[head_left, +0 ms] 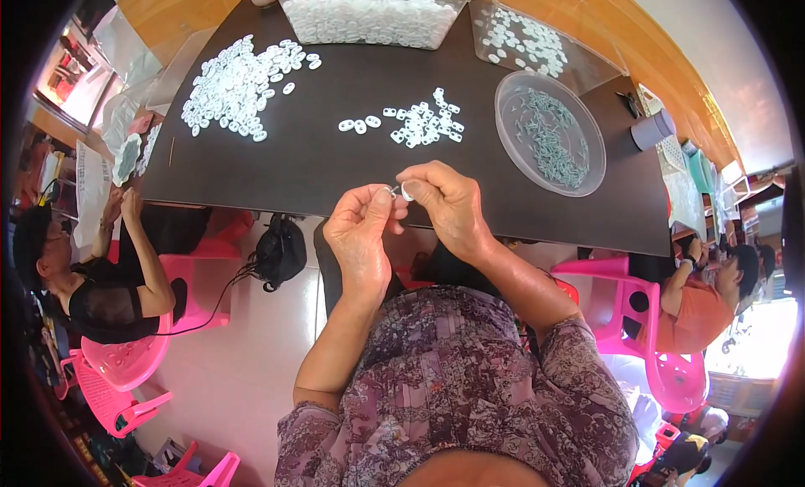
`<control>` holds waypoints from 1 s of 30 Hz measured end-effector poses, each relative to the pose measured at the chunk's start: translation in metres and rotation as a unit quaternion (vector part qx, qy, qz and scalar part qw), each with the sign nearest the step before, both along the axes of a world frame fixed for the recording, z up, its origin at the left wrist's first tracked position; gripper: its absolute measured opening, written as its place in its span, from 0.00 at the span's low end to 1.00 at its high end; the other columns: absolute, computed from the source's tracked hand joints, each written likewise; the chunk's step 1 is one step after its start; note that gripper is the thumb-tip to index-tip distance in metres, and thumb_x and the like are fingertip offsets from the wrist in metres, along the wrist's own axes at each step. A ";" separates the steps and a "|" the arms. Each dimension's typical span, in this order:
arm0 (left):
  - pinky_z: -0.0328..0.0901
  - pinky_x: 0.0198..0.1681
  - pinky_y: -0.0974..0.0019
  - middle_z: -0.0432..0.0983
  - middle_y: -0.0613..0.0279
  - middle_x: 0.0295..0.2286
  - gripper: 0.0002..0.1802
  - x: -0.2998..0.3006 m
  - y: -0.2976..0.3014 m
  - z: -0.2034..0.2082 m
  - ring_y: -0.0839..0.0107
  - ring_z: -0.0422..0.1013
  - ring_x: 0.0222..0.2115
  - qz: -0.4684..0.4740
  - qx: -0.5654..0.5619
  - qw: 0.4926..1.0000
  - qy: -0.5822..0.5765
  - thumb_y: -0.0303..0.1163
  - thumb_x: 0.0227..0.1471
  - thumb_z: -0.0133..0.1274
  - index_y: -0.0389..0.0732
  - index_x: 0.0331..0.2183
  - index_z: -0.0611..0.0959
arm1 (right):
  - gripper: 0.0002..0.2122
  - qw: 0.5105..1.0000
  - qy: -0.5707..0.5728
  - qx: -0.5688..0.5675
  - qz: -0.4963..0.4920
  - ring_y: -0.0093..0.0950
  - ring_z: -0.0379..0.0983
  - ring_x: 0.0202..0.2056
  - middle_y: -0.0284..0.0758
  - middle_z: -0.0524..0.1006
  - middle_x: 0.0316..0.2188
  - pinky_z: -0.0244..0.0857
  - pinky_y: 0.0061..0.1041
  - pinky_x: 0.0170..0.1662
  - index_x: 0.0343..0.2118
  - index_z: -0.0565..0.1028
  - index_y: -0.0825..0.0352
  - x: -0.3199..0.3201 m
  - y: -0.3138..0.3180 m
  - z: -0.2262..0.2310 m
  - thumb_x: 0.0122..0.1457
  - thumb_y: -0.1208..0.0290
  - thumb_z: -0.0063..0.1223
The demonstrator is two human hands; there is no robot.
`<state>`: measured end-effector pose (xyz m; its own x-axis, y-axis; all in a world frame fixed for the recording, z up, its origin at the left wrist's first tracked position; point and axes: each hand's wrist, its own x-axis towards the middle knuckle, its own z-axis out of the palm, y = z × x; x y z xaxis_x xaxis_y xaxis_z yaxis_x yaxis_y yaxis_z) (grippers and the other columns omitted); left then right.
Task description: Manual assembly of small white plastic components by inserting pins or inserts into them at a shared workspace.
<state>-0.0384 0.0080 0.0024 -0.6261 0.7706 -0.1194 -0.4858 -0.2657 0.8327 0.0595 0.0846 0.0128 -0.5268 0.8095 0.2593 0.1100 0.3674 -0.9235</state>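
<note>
My left hand [362, 235] and my right hand [449, 203] meet just over the near edge of the dark table [335, 164]. The left fingertips pinch a thin metal piece [392, 189]. The right fingers grip a small white plastic piece [407, 191] that touches the metal one. A small heap of white pieces [423, 125] lies just beyond my hands, and a larger spread of white pieces [239, 84] covers the far left. A round clear dish [549, 133] of small metal parts sits to the right.
Two clear bins of white pieces [369, 17] [524, 42] stand at the far edge. One person sits at the left [92, 277], another at the right [704, 298], on pink plastic chairs [637, 328]. A black bag [279, 250] lies on the floor.
</note>
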 end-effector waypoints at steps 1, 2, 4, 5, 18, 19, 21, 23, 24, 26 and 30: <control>0.63 0.21 0.75 0.75 0.57 0.23 0.06 0.000 0.000 0.000 0.74 0.71 0.21 0.003 0.005 1.000 -0.010 0.26 0.51 0.51 0.31 0.30 0.77 | 0.06 0.999 -0.006 0.037 0.001 0.17 0.67 0.27 0.28 0.73 0.24 0.62 0.16 0.31 0.34 0.75 0.71 0.001 -0.001 0.000 0.55 0.77 0.49; 0.63 0.21 0.75 0.75 0.57 0.23 0.06 0.000 0.000 0.000 0.74 0.71 0.21 0.002 0.004 1.000 -0.010 0.26 0.51 0.51 0.31 0.30 0.77 | 0.06 0.997 -0.011 0.074 0.001 0.17 0.68 0.28 0.28 0.73 0.25 0.62 0.17 0.33 0.35 0.75 0.71 0.002 -0.002 0.001 0.54 0.79 0.50; 0.63 0.21 0.75 0.76 0.57 0.23 0.06 0.000 0.000 0.002 0.73 0.71 0.21 0.004 0.007 1.000 -0.012 0.25 0.51 0.51 0.31 0.30 0.77 | 0.06 0.998 -0.016 0.053 0.009 0.17 0.68 0.29 0.29 0.73 0.27 0.63 0.18 0.34 0.35 0.75 0.71 0.005 -0.003 0.003 0.54 0.79 0.50; 0.63 0.21 0.75 0.76 0.57 0.23 0.06 0.000 0.000 0.001 0.73 0.71 0.21 0.003 0.007 1.000 -0.012 0.25 0.51 0.51 0.31 0.30 0.77 | 0.06 0.999 -0.022 0.032 0.017 0.17 0.68 0.29 0.29 0.73 0.28 0.63 0.18 0.35 0.35 0.75 0.71 0.007 -0.003 0.004 0.54 0.80 0.50; 0.61 0.21 0.77 0.75 0.60 0.23 0.05 0.001 0.000 0.002 0.78 0.68 0.21 -0.021 -0.009 0.999 0.030 0.25 0.50 0.53 0.33 0.30 0.78 | 0.06 0.980 0.049 -0.189 0.028 0.13 0.65 0.25 0.26 0.74 0.24 0.58 0.13 0.27 0.34 0.76 0.69 0.010 0.008 0.011 0.53 0.76 0.51; 0.61 0.21 0.77 0.75 0.60 0.23 0.05 0.002 0.000 0.004 0.78 0.68 0.21 -0.018 -0.013 0.999 0.027 0.25 0.50 0.53 0.33 0.30 0.78 | 0.06 0.980 0.047 -0.192 0.031 0.13 0.64 0.25 0.26 0.74 0.24 0.58 0.13 0.26 0.34 0.76 0.69 0.010 0.009 0.011 0.53 0.76 0.52; 0.61 0.21 0.77 0.75 0.60 0.23 0.05 0.001 -0.001 0.002 0.78 0.68 0.20 -0.020 -0.017 0.999 0.035 0.25 0.50 0.53 0.33 0.30 0.78 | 0.06 0.979 0.045 -0.196 0.034 0.13 0.64 0.24 0.26 0.74 0.24 0.58 0.12 0.26 0.34 0.76 0.69 0.010 0.010 0.011 0.53 0.76 0.52; 0.62 0.20 0.77 0.75 0.60 0.23 0.05 0.001 -0.002 0.001 0.78 0.68 0.20 -0.024 -0.021 0.999 0.042 0.25 0.50 0.53 0.32 0.30 0.78 | 0.06 0.983 0.041 -0.177 0.029 0.12 0.64 0.23 0.26 0.74 0.23 0.57 0.12 0.25 0.34 0.77 0.69 0.011 0.011 0.009 0.53 0.76 0.52; 0.61 0.20 0.78 0.75 0.60 0.23 0.06 0.001 -0.002 0.000 0.78 0.68 0.20 -0.027 -0.018 0.999 0.043 0.25 0.50 0.53 0.32 0.30 0.78 | 0.06 0.983 0.040 -0.178 0.029 0.12 0.64 0.23 0.26 0.74 0.23 0.57 0.12 0.25 0.34 0.77 0.69 0.011 0.011 0.007 0.53 0.76 0.52; 0.61 0.19 0.78 0.75 0.59 0.23 0.06 0.001 -0.002 0.000 0.78 0.68 0.19 -0.030 -0.017 0.998 0.044 0.25 0.50 0.53 0.32 0.30 0.78 | 0.06 0.986 0.037 -0.163 0.025 0.12 0.63 0.23 0.25 0.74 0.24 0.57 0.12 0.25 0.33 0.77 0.69 0.011 0.012 0.006 0.53 0.77 0.52; 0.61 0.19 0.78 0.75 0.59 0.23 0.06 0.002 -0.002 0.000 0.78 0.68 0.19 -0.032 -0.028 0.998 0.047 0.25 0.49 0.53 0.31 0.30 0.77 | 0.06 0.991 0.037 -0.127 0.017 0.12 0.63 0.23 0.26 0.74 0.24 0.57 0.12 0.25 0.33 0.77 0.69 0.009 0.010 0.005 0.53 0.77 0.52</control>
<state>-0.0366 0.0056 0.0027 -0.5870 0.8027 -0.1057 -0.4184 -0.1890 0.8884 0.0680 0.0951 0.0178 -0.5420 0.8356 0.0895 0.0292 0.1251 -0.9917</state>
